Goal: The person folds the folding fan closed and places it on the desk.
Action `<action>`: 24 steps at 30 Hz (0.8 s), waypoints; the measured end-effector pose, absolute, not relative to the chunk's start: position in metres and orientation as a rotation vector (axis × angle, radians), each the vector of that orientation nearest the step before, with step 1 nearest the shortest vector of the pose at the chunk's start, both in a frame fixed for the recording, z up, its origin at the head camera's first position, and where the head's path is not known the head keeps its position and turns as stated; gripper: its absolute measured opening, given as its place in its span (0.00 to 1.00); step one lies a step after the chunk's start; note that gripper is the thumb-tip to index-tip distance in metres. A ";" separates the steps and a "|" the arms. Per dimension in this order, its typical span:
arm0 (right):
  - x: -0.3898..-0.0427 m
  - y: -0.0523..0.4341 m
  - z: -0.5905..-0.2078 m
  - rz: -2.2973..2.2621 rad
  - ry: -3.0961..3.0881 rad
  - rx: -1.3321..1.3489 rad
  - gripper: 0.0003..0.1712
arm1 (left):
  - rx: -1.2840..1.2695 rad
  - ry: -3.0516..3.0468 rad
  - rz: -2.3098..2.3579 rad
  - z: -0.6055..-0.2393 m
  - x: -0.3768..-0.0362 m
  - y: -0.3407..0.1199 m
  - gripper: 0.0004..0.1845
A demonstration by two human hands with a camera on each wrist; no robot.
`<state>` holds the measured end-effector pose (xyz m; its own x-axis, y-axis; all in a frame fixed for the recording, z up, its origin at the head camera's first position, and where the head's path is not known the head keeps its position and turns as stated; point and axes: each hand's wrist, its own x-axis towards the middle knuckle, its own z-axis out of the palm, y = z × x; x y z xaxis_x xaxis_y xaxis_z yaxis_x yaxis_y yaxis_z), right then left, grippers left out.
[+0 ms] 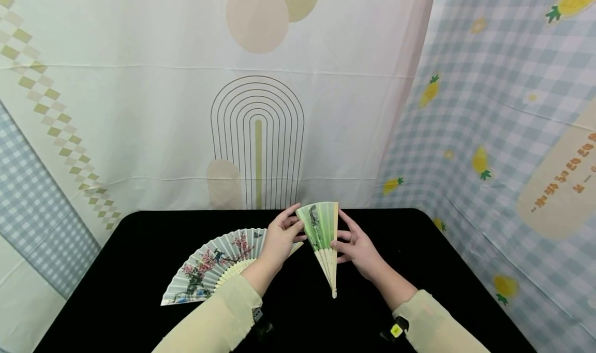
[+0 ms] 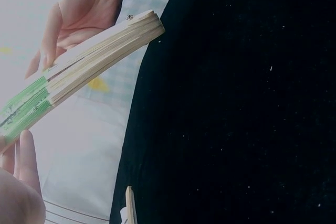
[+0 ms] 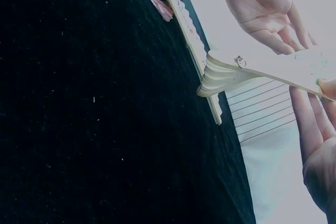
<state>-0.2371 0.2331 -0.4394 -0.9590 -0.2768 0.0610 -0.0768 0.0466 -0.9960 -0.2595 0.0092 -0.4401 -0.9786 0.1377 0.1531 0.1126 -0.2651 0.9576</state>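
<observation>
Both hands hold a green folding fan (image 1: pixel 321 226), partly spread, above the table with its pivot end pointing down. My left hand (image 1: pixel 278 239) pinches the fan's left edge, thumb in front. On the opposite edge my right hand (image 1: pixel 360 249) grips the outer rib between thumb and fingers. In the left wrist view, the fan's pale ribs (image 2: pixel 105 53) lie close together. The right wrist view shows the pivot rivet (image 3: pixel 240 62) at the ribs' end. A second folding fan (image 1: pixel 205 265), pale with pink blossoms, lies spread on the table, partly hidden behind my left forearm.
The table (image 1: pixel 139 239) has a black cover. A white patterned curtain (image 1: pixel 163 135) hangs behind it, and a blue checked curtain (image 1: pixel 465 109) with pineapples stands at the right. A pink tassel (image 3: pixel 157 4) hangs from the second fan in the right wrist view.
</observation>
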 end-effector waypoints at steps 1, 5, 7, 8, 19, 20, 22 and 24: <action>-0.237 0.233 -0.439 -2.038 2.159 -0.370 0.52 | 0.323 1.897 2.464 -0.440 -0.260 0.009 0.27; -0.237 0.233 -0.439 -2.028 2.149 -0.380 0.52 | 0.324 1.903 2.454 -0.440 -0.260 0.010 0.27; -0.236 0.233 -0.439 -2.021 2.145 -0.393 0.52 | 0.325 1.902 2.453 -0.440 -0.260 0.011 0.27; -0.236 0.233 -0.439 -2.019 2.140 -0.397 0.52 | 0.327 1.901 2.452 -0.439 -0.260 0.011 0.27; -0.235 0.232 -0.439 -2.007 2.118 -0.426 0.52 | 0.325 1.890 2.422 -0.439 -0.259 0.012 0.27; -0.235 0.233 -0.440 -2.009 2.114 -0.423 0.52 | 0.327 1.887 2.419 -0.440 -0.259 0.012 0.27; -0.235 0.233 -0.441 -2.008 2.111 -0.426 0.52 | 0.331 1.883 2.418 -0.440 -0.259 0.012 0.27; -0.236 0.233 -0.443 -2.001 2.116 -0.436 0.52 | 0.342 1.882 2.425 -0.440 -0.259 0.013 0.27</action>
